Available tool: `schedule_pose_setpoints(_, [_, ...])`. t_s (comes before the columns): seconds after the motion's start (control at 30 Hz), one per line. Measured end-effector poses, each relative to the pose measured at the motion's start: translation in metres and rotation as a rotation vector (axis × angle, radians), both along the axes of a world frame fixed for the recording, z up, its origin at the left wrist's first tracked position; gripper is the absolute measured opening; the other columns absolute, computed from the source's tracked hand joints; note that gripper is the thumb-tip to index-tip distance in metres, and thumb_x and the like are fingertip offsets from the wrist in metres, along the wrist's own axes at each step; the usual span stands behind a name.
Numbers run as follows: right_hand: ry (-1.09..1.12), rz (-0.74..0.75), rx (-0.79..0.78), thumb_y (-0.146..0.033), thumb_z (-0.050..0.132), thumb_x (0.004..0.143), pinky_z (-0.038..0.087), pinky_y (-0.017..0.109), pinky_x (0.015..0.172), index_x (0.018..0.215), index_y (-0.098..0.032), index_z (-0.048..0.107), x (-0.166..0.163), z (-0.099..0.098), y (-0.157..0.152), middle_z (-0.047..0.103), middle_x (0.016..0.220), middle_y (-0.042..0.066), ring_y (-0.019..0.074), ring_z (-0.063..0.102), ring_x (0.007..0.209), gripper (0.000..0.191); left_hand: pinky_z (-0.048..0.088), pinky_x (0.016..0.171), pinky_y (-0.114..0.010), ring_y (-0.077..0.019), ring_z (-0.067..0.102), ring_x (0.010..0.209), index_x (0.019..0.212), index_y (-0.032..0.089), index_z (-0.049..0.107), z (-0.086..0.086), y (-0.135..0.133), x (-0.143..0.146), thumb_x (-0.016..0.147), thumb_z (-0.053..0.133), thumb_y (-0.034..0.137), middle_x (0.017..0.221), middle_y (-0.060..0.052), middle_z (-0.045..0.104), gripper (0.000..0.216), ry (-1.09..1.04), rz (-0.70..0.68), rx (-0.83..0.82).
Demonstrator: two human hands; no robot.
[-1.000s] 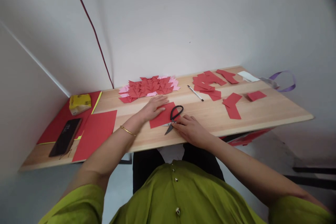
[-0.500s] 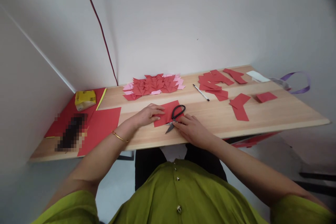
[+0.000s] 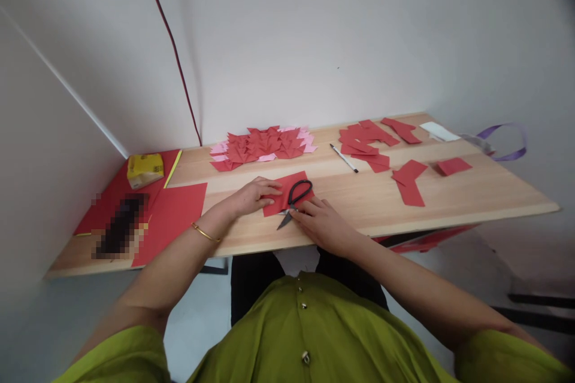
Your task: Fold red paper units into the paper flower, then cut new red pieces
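Observation:
A red paper piece point(image 3: 290, 182) lies on the wooden table in front of me. My left hand point(image 3: 257, 196) rests on its left side, fingers stretched out and apart from the thumb, pressing it flat. Black-handled scissors point(image 3: 299, 190) lie over the paper's right part, one loop standing out beyond my fingers and a dark blade pointing toward the table's front edge. My right hand point(image 3: 321, 222) is closed at the scissors' near side; its fingers cover the other handle. A small pale bit shows at the paper's lower edge by the blades.
Folded red and pink paper pieces point(image 3: 265, 146) are massed at the back. A pen point(image 3: 344, 158) lies near cut red pieces point(image 3: 366, 140) at right. Larger red sheets point(image 3: 179, 215), a yellow packet point(image 3: 146, 170) and a blurred dark object point(image 3: 123, 226) are at left.
My right hand and the scissors have shifted slightly to the left over the paper. My left hand and the paper have stayed in place.

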State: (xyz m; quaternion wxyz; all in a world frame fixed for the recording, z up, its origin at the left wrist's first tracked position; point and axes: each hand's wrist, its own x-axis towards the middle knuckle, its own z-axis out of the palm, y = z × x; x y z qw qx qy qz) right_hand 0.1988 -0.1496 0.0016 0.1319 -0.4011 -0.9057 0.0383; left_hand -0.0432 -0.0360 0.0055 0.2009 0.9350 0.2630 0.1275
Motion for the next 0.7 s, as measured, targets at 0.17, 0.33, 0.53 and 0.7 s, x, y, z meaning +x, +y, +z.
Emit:
schedule_pose_setpoints(0.17, [0.004,-0.021,-0.002,-0.027,0.037,0.095,0.037,0.036,0.081,0.123,-0.017,0.055,-0.001,0.001,-0.003,0.058,0.104,0.013,0.0239,0.045,0.099,0.035,0.041,0.100,-0.041,-0.0218,0.052,0.114,0.114,0.023,0.065,0.002,-0.002,0.000,0.086,0.053,0.033,0.127,-0.009,0.058,0.032,-0.004,0.007,-0.005])
schedule_pose_setpoints(0.33, [-0.010,-0.007,-0.003,-0.024,0.041,0.093,0.037,0.037,0.082,0.123,-0.017,0.055,-0.010,0.002,-0.002,0.057,0.105,0.013,0.0233,0.045,0.096,0.034,0.040,0.101,-0.042,-0.0224,0.053,0.114,0.114,0.024,0.065,0.001,0.000,0.000,0.086,0.052,0.037,0.127,-0.009,0.058,0.033,-0.003,0.003,-0.010])
schedule_pose_setpoints(0.53, [0.003,-0.002,0.002,-0.024,0.040,0.094,0.038,0.037,0.083,0.124,-0.017,0.055,-0.011,0.002,-0.005,0.057,0.104,0.013,0.0233,0.045,0.097,0.034,0.040,0.101,-0.041,-0.0222,0.052,0.116,0.116,0.025,0.064,-0.002,-0.001,-0.003,0.086,0.051,0.038,0.129,-0.008,0.057,0.034,-0.010,0.008,0.001])
schedule_pose_setpoints(0.7, [-0.012,-0.008,0.007,-0.023,0.042,0.093,0.038,0.036,0.081,0.122,-0.016,0.056,-0.020,0.002,-0.004,0.058,0.103,0.013,0.0228,0.046,0.092,0.033,0.040,0.101,-0.041,-0.0220,0.052,0.114,0.116,0.023,0.064,-0.004,-0.001,-0.003,0.086,0.053,0.032,0.128,-0.008,0.058,0.033,-0.012,0.008,0.034])
